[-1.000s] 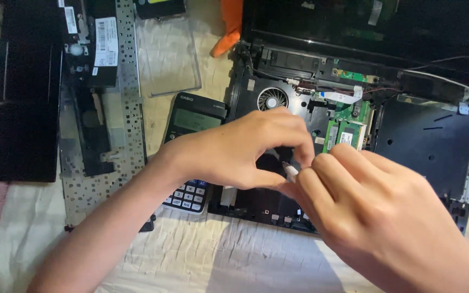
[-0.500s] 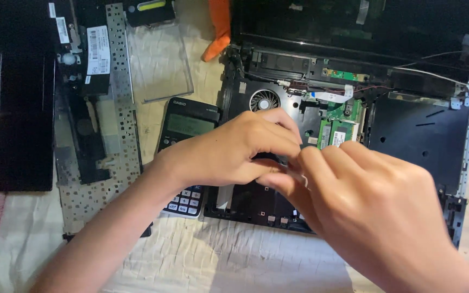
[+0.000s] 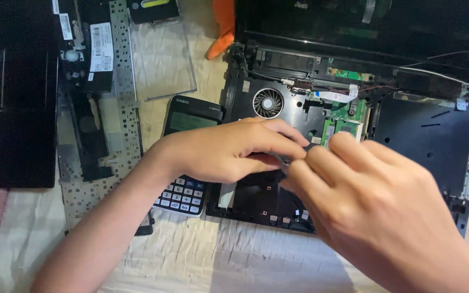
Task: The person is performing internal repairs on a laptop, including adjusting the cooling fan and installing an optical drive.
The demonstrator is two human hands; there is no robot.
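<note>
My left hand (image 3: 223,152) and my right hand (image 3: 375,195) meet fingertip to fingertip above the opened black laptop base (image 3: 424,135). Between them they pinch a small dark part (image 3: 287,159), mostly hidden by the fingers. Just beyond the hands lie the round cooling fan (image 3: 267,103) and a green circuit board (image 3: 348,116) with a white ribbon cable. My left forearm crosses a dark calculator (image 3: 191,116).
A detached keyboard backplate (image 3: 120,65) and a black panel (image 3: 23,108) lie at the left. A clear plastic sheet (image 3: 161,59) and an orange tool (image 3: 223,27) sit at the back. Everything rests on a pale cloth (image 3: 218,260).
Both hands stay pinched together over the laptop and have crept slightly upward. A pale bit that showed between the fingers is now covered.
</note>
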